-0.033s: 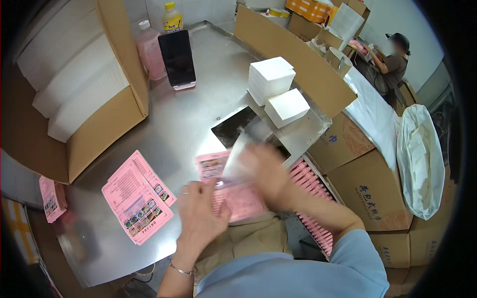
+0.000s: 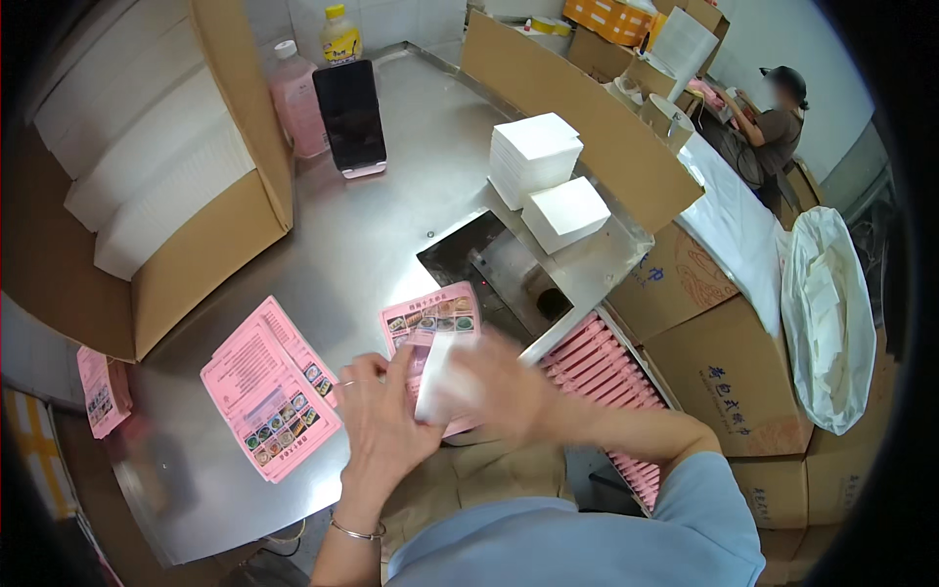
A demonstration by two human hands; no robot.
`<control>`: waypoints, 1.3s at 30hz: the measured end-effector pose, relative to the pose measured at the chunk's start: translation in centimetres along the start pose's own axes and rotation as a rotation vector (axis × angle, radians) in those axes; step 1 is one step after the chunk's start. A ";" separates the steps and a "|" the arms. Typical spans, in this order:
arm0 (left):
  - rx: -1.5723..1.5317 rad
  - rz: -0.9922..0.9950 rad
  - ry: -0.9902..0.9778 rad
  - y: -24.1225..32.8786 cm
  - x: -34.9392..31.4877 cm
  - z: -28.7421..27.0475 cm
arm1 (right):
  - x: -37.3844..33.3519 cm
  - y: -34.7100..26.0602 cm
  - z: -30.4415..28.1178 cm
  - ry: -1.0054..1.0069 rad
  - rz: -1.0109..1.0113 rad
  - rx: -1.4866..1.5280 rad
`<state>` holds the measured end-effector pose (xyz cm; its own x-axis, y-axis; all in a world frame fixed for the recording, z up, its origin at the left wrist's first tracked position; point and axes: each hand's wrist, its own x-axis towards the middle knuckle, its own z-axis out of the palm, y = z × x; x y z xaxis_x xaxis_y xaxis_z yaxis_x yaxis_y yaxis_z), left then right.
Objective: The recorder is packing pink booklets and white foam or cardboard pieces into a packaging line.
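A pink printed leaflet [image 2: 430,308] with small food pictures lies at the table's near edge. On its left side rests my left hand [image 2: 386,421], fingers bent and gripping the leaflet, a ring and a bracelet on it. My right hand [image 2: 504,386], smeared by motion, has hold of a folded white paper napkin [image 2: 436,370] over the leaflet; its fingertips are blurred. Beyond them is a dark rectangular opening [image 2: 479,259] in the metal tabletop. Left of my hands lies a pile of pink leaflets [image 2: 274,391].
White napkin stacks [image 2: 535,157] stand behind the opening. A carton [image 2: 210,235] of white stacks is at left, a phone [image 2: 350,117] and bottles at the back. Right and below, a box holds pink packets [image 2: 602,367]. Cartons [image 2: 748,362] line the right; a person [image 2: 780,127] sits far off.
My right hand has brought the napkin nearer and left, off the opening and down onto the leaflet. More of the opening and of the pink packets shows. My left hand has shifted slightly.
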<state>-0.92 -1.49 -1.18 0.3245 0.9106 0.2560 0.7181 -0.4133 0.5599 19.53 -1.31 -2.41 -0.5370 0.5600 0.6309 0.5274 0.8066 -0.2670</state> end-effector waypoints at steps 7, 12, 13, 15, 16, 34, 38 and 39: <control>0.095 0.056 0.049 2.4 1.2 0.2 | 4.7 5.7 3.7 -0.322 0.288 -0.310; 0.052 0.070 0.066 -0.7 -1.6 -3.5 | 1.8 10.9 1.5 -0.501 0.764 -0.197; 0.033 0.087 0.142 -1.1 -2.0 -3.8 | 1.5 10.1 1.2 -0.578 0.665 -0.305; 0.098 0.000 0.371 -2.8 -2.5 -4.6 | 3.1 7.4 -0.5 -0.655 0.659 -0.393; 0.184 -0.109 0.525 -3.8 -3.3 -5.5 | 3.9 7.2 -1.9 -0.660 0.656 -0.397; -0.037 0.181 0.089 0.8 1.0 2.5 | 0.6 15.9 -6.3 0.273 0.491 -0.544; 0.057 0.192 0.126 0.8 0.8 1.7 | 1.1 15.7 -7.3 0.218 0.597 -0.481; 0.034 0.189 0.103 0.7 0.8 1.7 | 1.1 15.9 -7.7 0.192 0.646 -0.432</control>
<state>0.88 -1.04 -1.95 0.3919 0.8109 0.4345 0.6713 -0.5750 0.4677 32.41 10.67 -0.40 0.0635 0.8172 0.5729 0.9247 0.1677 -0.3417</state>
